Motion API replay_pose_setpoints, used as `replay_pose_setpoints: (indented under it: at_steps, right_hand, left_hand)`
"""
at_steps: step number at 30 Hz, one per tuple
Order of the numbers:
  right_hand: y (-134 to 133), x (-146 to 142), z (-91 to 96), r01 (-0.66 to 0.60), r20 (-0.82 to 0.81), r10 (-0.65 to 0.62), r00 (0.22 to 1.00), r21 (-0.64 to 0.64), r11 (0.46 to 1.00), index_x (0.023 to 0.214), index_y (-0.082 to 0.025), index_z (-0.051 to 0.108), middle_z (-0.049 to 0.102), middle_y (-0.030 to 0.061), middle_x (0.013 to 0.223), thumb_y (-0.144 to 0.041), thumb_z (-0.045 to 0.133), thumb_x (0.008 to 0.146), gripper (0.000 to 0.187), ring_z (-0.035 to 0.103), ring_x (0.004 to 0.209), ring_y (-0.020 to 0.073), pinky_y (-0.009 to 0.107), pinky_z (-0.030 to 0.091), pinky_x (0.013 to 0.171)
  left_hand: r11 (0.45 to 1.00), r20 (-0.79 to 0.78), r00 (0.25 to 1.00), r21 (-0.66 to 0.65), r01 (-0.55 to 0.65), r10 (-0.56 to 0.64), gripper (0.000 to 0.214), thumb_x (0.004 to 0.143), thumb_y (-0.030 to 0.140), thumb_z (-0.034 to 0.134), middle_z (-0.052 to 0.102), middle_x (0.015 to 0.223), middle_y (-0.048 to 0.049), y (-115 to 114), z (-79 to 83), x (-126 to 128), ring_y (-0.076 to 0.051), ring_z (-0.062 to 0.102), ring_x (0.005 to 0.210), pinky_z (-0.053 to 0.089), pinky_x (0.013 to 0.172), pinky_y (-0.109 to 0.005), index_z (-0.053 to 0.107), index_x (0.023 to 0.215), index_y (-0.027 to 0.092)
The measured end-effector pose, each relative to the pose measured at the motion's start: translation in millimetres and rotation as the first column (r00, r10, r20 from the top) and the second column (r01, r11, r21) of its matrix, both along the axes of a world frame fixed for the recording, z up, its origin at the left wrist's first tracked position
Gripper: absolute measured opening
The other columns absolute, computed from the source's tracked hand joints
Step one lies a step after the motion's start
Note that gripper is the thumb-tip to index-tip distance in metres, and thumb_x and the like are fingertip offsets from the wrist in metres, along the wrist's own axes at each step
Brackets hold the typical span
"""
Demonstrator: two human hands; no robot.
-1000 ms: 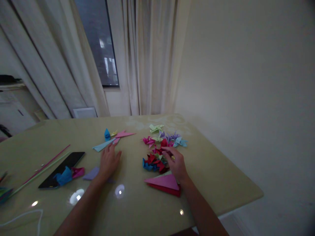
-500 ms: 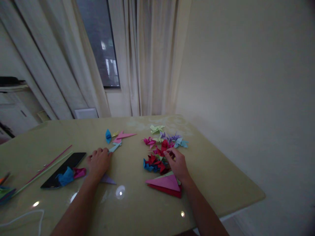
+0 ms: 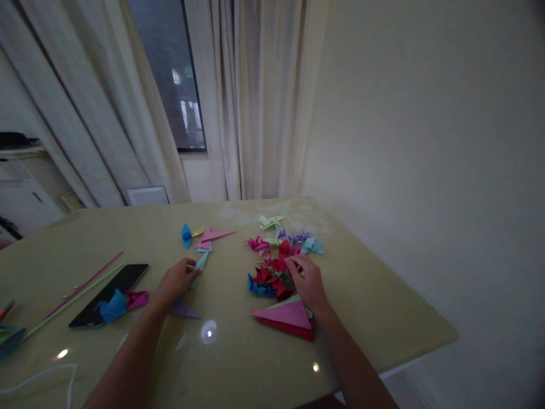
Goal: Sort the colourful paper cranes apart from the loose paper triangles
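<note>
My left hand (image 3: 179, 278) is closed on a light-blue folded paper piece (image 3: 200, 268), long and pointed, gripped along its left side. A purple folded paper triangle (image 3: 185, 309) lies just below that hand, partly covered by the wrist. My right hand (image 3: 308, 283) is at the right edge of a pile of origami, its thumb and forefinger pinched together against a red paper crane (image 3: 284, 250). Whether something sits inside the pinch is hidden. Dark-red (image 3: 264, 276) and blue origami pieces (image 3: 256, 285) lie left of the fingers. Below them rests a pink folded triangle (image 3: 289, 315) over a red one.
Behind the pile sit purple (image 3: 303, 236), pale-green (image 3: 270, 222) and light-blue cranes (image 3: 313, 246). Pink folded paper (image 3: 215, 234) and a blue piece (image 3: 186, 236) lie further left. A black tablet-like slab (image 3: 108, 295) carries blue and magenta paper. Two thin sticks (image 3: 85, 284) lie alongside.
My left hand has lifted from lying flat and closed on the light-blue piece, drawing it toward me and turning it more upright. The right hand has barely moved.
</note>
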State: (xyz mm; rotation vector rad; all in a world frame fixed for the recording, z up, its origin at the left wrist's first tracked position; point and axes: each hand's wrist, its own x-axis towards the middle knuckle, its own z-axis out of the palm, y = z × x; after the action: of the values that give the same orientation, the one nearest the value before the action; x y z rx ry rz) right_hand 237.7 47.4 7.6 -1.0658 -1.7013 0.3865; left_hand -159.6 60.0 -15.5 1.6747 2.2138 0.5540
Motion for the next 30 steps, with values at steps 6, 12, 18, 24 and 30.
replay_pose_setpoints:
  at_steps: [6,12,18,24,30]
  right_hand:
    - [-0.3,0.3,1.8,0.034,0.007,-0.034,0.999,0.017,0.999,0.095,-0.020,0.077,0.074,0.0083,0.093,-0.039,0.059,0.106,0.029,0.069,0.083,0.0222,0.032,0.056,0.073]
    - [-11.7,-0.5,10.2,-0.039,0.070,0.025,0.997,0.211,0.977,0.116,-0.022,0.077,0.075,0.0109,0.110,-0.043,0.068,0.103,0.026,0.068,0.106,0.0276,0.041,0.053,0.099]
    - [-19.4,-9.4,13.9,-0.300,0.001,0.305,0.952,0.184,0.936,0.122,-0.024,0.079,0.079,0.0093,0.108,-0.044,0.079,0.096,0.033,0.073,0.100,0.0252,0.037,0.057,0.090]
    - [-13.5,8.1,17.6,-0.351,-0.257,0.336,0.906,-0.012,0.936,0.086,-0.022,0.084,0.077,0.0048,0.077,-0.043,0.087,0.087,0.021,0.070,0.070,0.0187,0.028,0.054,0.064]
    - [-8.3,44.6,22.5,-0.441,-0.327,0.349,0.878,-0.268,0.857,0.078,-0.020,0.084,0.075,0.0049,0.070,-0.047,0.093,0.076,0.028,0.057,0.049,0.0132,0.024,0.044,0.044]
  left_hand:
    - [0.982,0.273,0.956,0.177,0.063,-0.111,0.032,0.077,0.051,0.068,0.068,0.074,-0.0005,-10.6,17.4,18.2,-0.021,0.066,0.072,0.050,0.067,-0.029,0.067,0.086,0.020]
    - [0.881,0.585,0.735,0.471,0.035,-0.342,0.040,0.082,0.058,0.075,0.060,0.068,0.0027,-39.3,45.0,97.8,-0.015,0.057,0.066,0.045,0.062,-0.024,0.063,0.080,0.020]
    - [0.840,0.578,0.610,0.400,0.367,-0.542,0.038,0.091,0.054,0.069,0.072,0.072,-0.0045,-63.0,30.0,159.8,-0.018,0.065,0.067,0.051,0.063,-0.028,0.075,0.081,0.018]
    - [0.842,0.425,0.793,0.504,0.193,-0.437,0.036,0.091,0.054,0.065,0.080,0.088,-0.0068,-35.5,20.8,115.2,-0.022,0.073,0.080,0.058,0.076,-0.033,0.078,0.095,0.020]
    - [0.896,-0.080,0.997,0.444,0.017,0.021,0.050,0.092,0.047,0.057,0.070,0.136,-0.0202,0.7,-8.1,55.3,-0.037,0.065,0.125,0.051,0.106,-0.052,0.071,0.127,0.015]
